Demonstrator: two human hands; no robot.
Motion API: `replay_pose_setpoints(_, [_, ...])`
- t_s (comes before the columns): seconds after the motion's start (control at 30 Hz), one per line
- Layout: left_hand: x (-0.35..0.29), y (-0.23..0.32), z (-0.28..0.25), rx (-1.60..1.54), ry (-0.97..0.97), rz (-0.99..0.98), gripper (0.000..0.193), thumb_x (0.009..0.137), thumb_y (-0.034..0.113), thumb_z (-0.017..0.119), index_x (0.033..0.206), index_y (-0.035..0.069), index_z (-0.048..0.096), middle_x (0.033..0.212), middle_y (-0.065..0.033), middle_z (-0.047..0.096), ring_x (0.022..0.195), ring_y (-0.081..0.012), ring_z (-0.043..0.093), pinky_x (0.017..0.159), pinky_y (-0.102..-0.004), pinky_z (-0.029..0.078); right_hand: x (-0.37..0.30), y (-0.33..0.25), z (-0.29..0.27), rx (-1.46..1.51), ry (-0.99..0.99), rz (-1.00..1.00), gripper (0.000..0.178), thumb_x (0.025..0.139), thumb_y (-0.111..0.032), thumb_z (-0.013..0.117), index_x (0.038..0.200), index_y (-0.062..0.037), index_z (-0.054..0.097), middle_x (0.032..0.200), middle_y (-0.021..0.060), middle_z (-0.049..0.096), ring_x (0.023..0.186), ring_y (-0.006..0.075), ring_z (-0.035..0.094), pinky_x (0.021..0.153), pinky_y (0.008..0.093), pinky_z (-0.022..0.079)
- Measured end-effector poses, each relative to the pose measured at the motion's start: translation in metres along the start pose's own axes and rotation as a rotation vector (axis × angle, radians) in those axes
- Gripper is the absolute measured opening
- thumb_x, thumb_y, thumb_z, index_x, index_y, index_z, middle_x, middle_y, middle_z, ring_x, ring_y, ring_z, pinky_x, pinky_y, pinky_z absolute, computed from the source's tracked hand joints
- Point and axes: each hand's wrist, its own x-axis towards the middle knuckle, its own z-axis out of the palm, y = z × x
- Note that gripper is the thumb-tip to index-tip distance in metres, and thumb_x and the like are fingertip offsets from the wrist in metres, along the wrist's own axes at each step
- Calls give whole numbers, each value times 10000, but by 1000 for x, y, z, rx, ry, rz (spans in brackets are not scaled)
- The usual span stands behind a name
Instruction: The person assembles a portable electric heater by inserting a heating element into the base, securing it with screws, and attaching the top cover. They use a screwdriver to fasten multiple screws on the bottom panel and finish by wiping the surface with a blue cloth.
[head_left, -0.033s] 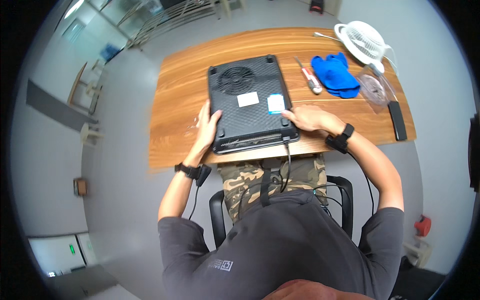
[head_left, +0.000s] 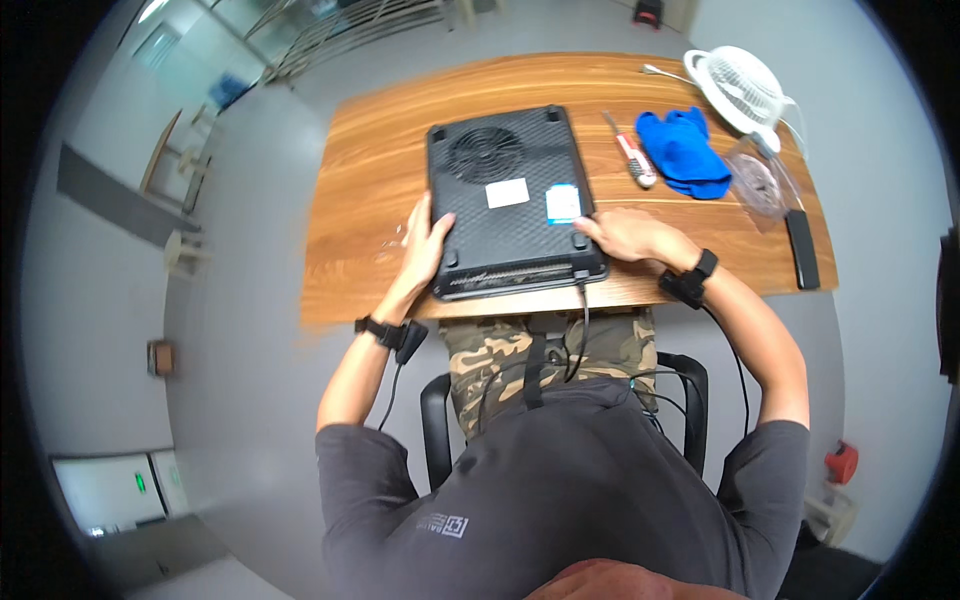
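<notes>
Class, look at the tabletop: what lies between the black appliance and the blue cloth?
In the head view, a red-and-white-handled tool lies between the black appliance and the blue cloth, nearer the cloth.

Far off at my screen, I see a blue cloth (head_left: 684,155) bunched up on the wooden table (head_left: 375,150). A red and white hand tool (head_left: 638,163) with a thin tip lies just left of it. By the far right corner I see a round white fan (head_left: 745,90) — near it are a clear plastic tub (head_left: 757,182) and a long black bar (head_left: 802,250). Off to the left I spot a pale stool (head_left: 186,253) and a brown box (head_left: 160,357).
</notes>
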Motion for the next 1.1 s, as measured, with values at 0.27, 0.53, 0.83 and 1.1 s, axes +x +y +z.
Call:
replay_pose_setpoints(0.27, [-5,1,-10,54,-143,-24,767,1058,467,396,1617,5,147,1691,-219,136,1581,-318,98,1250,-478,68,-1,-4,0,-10,27,-24,763,1077,-567,272,947,73,665,974,345,678,1002,504,641,913,568,481])
replay_pose_setpoints(0.53, [-3,-4,-11,159,-163,28,779,1071,460,332,1602,-58,92,1679,-265,117,1577,-335,105,1246,-439,92,3,-8,-2,-82,55,-34,777,1073,-577,271,936,86,654,917,355,671,945,521,645,880,578,491])
replay_pose_setpoints(0.83, [-8,-5,-13,277,-195,56,742,1086,428,295,1606,-51,70,1673,-262,157,1560,-353,167,1231,-469,138,-1,-11,-6,-171,25,-11,816,1066,-598,289,824,95,646,824,342,653,873,522,637,829,573,488])
replay_pose_setpoints(1.1, [1,30,-29,431,-261,-32,756,1044,441,424,1559,-81,236,1604,-279,317,1491,-388,322,1176,-548,289,15,10,-43,-162,52,-43,753,1051,-599,369,785,42,661,757,317,648,801,501,647,748,546,507])
